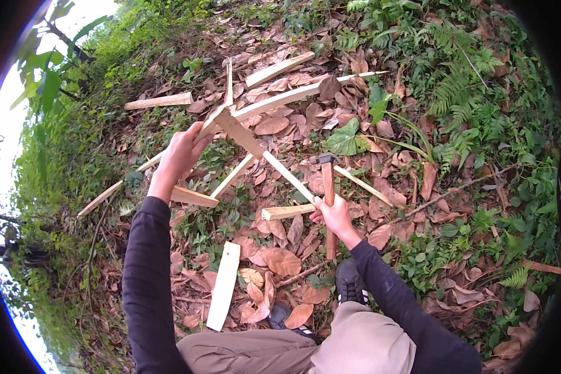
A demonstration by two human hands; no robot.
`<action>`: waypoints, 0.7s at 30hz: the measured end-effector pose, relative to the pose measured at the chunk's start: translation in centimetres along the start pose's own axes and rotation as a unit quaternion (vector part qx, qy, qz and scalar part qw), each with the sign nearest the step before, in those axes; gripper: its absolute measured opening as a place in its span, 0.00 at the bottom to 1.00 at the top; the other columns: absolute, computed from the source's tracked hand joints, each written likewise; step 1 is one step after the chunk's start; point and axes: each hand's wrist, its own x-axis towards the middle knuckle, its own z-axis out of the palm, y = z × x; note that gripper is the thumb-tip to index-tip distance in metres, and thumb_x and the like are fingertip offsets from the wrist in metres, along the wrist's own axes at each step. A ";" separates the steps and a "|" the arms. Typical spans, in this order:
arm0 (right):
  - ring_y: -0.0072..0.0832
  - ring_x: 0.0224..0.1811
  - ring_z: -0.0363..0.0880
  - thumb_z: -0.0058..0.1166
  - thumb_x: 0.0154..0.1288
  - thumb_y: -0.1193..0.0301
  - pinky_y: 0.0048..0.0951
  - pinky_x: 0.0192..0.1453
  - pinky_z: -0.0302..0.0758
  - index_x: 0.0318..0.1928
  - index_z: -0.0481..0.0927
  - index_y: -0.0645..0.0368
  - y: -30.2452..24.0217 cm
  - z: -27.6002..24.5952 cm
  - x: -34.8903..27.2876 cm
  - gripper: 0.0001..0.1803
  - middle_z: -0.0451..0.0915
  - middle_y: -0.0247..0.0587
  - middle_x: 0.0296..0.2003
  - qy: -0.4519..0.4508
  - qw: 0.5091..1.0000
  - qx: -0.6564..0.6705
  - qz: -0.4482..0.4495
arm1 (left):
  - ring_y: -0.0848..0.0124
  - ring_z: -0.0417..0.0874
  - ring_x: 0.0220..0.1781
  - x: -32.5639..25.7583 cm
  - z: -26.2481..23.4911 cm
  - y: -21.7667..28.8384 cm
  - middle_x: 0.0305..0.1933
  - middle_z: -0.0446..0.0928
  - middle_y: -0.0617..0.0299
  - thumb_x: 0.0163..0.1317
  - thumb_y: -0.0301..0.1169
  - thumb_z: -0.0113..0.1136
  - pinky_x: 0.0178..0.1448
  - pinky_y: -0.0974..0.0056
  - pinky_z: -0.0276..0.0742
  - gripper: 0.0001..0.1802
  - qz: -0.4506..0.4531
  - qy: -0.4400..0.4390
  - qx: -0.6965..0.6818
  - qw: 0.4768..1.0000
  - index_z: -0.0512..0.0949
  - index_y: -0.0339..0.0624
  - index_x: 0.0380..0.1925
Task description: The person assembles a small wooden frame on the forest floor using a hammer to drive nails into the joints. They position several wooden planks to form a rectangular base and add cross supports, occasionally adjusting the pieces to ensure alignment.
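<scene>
My left hand (pixel 182 156) is closed around the upper corner of a roughly made wooden frame, beside a short flat board (pixel 241 133) that forms part of its top. Pale wooden strips run out from this corner, one of them a thin strip (pixel 288 174) slanting down toward my right hand (pixel 335 218). That hand is wrapped around the wooden handle of a hammer (pixel 328 181), its dark metal head upward. My right fingers also meet the strip's lower end; whether they grip it, I cannot tell. How the pieces join under my left hand is hidden.
Loose wood lies around on the leaf-strewn ground: a wide pale board (pixel 224 287) near my feet, a short piece (pixel 158 101) at the far left and another (pixel 280 68) beyond the frame. Ferns (pixel 458 93) and a large green leaf (pixel 346 138) grow to the right.
</scene>
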 end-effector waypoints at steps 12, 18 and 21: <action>0.25 0.27 0.87 0.73 0.54 0.76 0.29 0.32 0.82 0.36 0.74 0.63 6.2 -4.2 1.4 0.16 0.86 0.39 0.28 0.108 0.985 -0.132 -0.017 | 0.48 0.85 0.33 3.8 8.4 -1.1 0.29 0.82 0.49 0.68 0.41 0.61 0.34 0.48 0.77 0.16 0.101 -0.023 0.089 0.991 0.72 0.44 0.47; 0.26 0.31 0.88 0.74 0.55 0.73 0.29 0.36 0.84 0.36 0.75 0.63 5.9 -3.0 1.4 0.18 0.86 0.41 0.30 0.098 0.988 -0.121 -0.002 | 0.49 0.82 0.52 2.6 8.9 0.8 0.47 0.80 0.46 0.69 0.41 0.61 0.53 0.50 0.77 0.21 0.050 -0.003 0.127 0.991 0.72 0.41 0.55; 0.27 0.34 0.88 0.75 0.53 0.71 0.31 0.39 0.83 0.36 0.76 0.63 6.0 -1.6 1.8 0.18 0.86 0.40 0.30 0.094 0.977 -0.187 -0.043 | 0.52 0.78 0.58 1.4 8.3 2.8 0.53 0.77 0.47 0.69 0.39 0.62 0.62 0.52 0.74 0.21 0.122 0.104 0.130 0.979 0.73 0.40 0.56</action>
